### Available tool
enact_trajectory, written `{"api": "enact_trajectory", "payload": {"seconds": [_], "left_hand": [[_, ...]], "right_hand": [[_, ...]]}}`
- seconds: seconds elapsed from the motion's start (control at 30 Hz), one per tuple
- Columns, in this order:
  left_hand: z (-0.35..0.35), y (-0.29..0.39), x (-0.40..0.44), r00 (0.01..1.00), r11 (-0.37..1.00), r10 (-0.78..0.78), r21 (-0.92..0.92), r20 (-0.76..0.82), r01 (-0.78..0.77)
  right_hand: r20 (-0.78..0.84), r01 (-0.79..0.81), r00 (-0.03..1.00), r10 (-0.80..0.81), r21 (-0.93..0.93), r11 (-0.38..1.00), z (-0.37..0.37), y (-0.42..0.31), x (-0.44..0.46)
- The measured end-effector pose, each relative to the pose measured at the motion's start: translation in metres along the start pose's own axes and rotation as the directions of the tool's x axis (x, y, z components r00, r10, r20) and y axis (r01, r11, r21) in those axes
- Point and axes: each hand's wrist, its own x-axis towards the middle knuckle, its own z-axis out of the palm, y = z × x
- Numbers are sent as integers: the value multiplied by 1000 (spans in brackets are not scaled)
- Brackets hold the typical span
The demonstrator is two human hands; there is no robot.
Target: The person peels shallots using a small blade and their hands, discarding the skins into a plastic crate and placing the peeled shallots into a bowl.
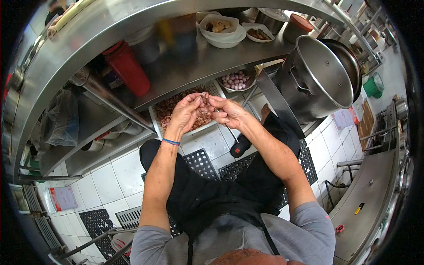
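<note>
My left hand [187, 112] is closed, its thumb and fingers pinching a small reddish shallot [203, 98]. Opposite it, my right hand [229, 112] is closed too, with thumb and forefinger at the same shallot; part of that grip is hidden. Both hands are over a white perforated basket [155, 126] of loose reddish-brown skins [165, 112]. Peeled purple-white shallots [235, 81] fill a bowl behind the basket. Below my right hand, a thin dark rod leads to a black rounded object [240, 145] with a red mark; I cannot tell what it is.
A steel shelf [176, 79] runs above the basket, bearing a red container [128, 68] and white bowls [225, 39]. To the right stands a large steel pot [316, 75]. Black perforated mats [199, 164] lie on white floor tiles. A steel counter [366, 198] stands at the lower right.
</note>
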Motion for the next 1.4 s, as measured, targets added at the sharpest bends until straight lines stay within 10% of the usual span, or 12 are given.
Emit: {"api": "enact_trajectory", "payload": {"seconds": [0.67,1.4], "left_hand": [[-4,-8,0,992,910,72,414,-104,-23],[1,0,-4,999,929,36,369,-25,-24]], "right_hand": [[-52,46,997,-62,-269,962,20,2,-10],[-57,98,992,-110,-182,978,4,2,0]]}}
